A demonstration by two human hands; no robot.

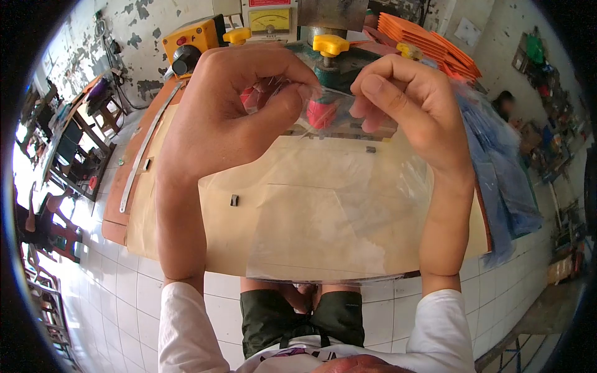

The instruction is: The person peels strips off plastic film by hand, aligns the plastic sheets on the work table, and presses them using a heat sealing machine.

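A clear plastic sheet [339,230] hangs between my raised hands and spreads down over the cream-coloured table surface. My left hand [236,118] is closed, with thumb and forefinger pinching the sheet's upper edge. Opposite it, my right hand [413,112] is also closed, its thumb and fingers together at the sheet's other upper corner. Through the plastic shows a red round part [321,114] of the machine at the table's back. Small dark blocks, one being this block [234,200], lie on the table.
A yellow control box [194,45] and a yellow knob [330,45] on the machine stand at the back. Orange folded pieces [429,43] are stacked back right. Blue plastic sheets [497,168] drape over the right edge. A metal ruler [148,149] lies at the left.
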